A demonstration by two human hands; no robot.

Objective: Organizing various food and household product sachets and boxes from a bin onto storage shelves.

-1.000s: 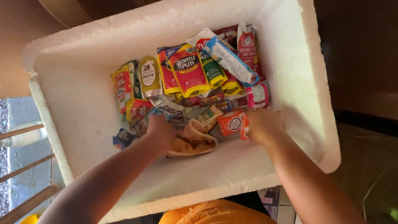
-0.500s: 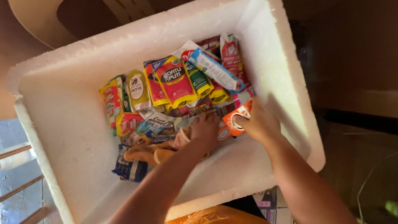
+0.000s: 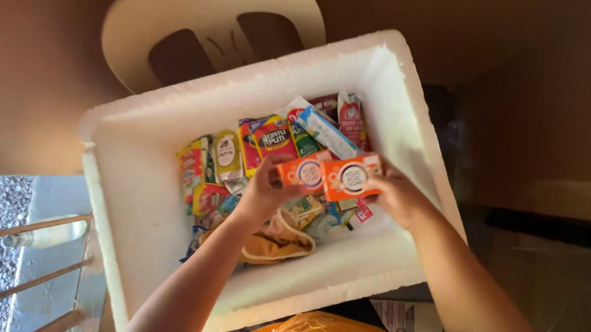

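Two orange packets are lifted out of the heap, held side by side just above the other goods in the white foam box [image 3: 150, 246]. The left hand [image 3: 262, 193] pinches the left orange packet [image 3: 304, 172] from below with fingers closed on its lower edge, and the right hand [image 3: 395, 195] grips the right orange packet [image 3: 351, 179] the same way at its right end; the two packets touch along their inner edges. Judging by how things lie, the sorting is at an early stage: only this pair is up in the hands, while a row of colourful sachets [image 3: 268, 144] leans against the far wall of the box, and more small packs lie loose beneath the hands. A crumpled tan cloth [image 3: 279, 240] rests on the box floor near the left wrist. The near and left parts of the box show bare foam. A beige plastic chair [image 3: 178, 16] stands beyond the box, and metal railing bars [image 3: 0, 242] cross the lower left corner.
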